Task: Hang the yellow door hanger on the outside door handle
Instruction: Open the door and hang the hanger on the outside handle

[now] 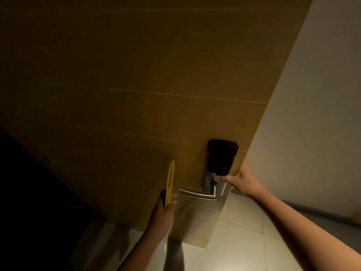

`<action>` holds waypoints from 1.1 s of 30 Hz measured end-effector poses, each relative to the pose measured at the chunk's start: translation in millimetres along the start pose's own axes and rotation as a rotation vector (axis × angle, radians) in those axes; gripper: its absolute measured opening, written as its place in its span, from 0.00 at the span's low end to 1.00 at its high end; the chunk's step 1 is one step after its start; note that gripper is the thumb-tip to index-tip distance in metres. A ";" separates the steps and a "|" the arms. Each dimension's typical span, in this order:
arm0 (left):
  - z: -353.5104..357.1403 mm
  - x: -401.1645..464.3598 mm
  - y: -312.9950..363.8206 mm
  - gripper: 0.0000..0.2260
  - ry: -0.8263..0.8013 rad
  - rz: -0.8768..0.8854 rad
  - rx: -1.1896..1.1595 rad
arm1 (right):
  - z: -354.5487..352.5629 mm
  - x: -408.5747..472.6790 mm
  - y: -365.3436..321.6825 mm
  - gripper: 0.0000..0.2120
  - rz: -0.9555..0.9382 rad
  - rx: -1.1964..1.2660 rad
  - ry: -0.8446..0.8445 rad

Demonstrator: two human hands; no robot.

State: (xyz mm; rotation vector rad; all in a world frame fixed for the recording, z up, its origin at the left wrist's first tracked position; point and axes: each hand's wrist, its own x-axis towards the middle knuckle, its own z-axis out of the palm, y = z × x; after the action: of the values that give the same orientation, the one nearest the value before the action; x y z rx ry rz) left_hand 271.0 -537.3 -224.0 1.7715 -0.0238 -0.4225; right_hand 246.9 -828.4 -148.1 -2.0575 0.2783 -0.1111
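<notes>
head view: your left hand [163, 213] is pinching the yellow door hanger [170, 180] edge-on; your right hand [239, 181], fingers spread, is bracing the door edge [237, 169]. turn the slot toward the lever handle [197, 194] tip.

Yellow door hanger [170, 178] seen edge-on, print unreadable, lower part behind left hand [163, 214]; both forearms cut off by frame

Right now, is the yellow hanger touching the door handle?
Apart. The head view shows bare door between the yellow hanger, held in the left hand, and the door handle.
</notes>
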 end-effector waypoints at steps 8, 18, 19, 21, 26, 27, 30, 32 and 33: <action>13.8 -3.8 -37.5 0.16 -0.058 -0.099 0.053 | 2.2 -7.9 -0.4 0.43 -0.039 0.032 0.070; 40.3 -9.2 -31.2 0.21 0.004 -0.169 0.215 | 5.6 -13.3 -3.3 0.40 -0.088 0.053 0.065; 42.0 -11.8 -30.1 0.21 0.002 -0.147 0.232 | 6.4 -14.3 -3.5 0.41 -0.089 0.055 0.074; 47.6 -19.1 -29.0 0.21 -0.032 -0.091 0.298 | 7.1 -15.7 -3.1 0.41 -0.085 0.055 0.076; 70.6 -37.6 -30.6 0.26 -0.112 -0.071 0.413 | 11.0 -19.6 -2.9 0.41 -0.068 0.065 0.094; 76.6 -40.9 -30.2 0.30 -0.144 -0.078 0.443 | 11.6 -19.7 -2.7 0.41 -0.064 0.070 0.099; 98.2 -53.7 -29.6 0.40 -0.207 -0.055 0.536 | 13.0 -23.0 -1.7 0.41 -0.050 0.079 0.114; 111.9 -59.3 -30.8 0.41 -0.200 -0.013 0.595 | 15.3 -25.1 -1.9 0.42 -0.034 0.069 0.123; 119.8 -60.1 -31.6 0.41 -0.208 -0.020 0.603 | 15.4 -26.2 -0.6 0.42 -0.026 0.065 0.126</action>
State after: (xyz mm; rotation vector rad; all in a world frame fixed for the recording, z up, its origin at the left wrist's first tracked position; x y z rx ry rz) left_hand 173.1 -627.5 -259.4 2.3106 -0.3087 -0.6606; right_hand 224.6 -808.7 -154.1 -1.9934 0.3222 -0.2632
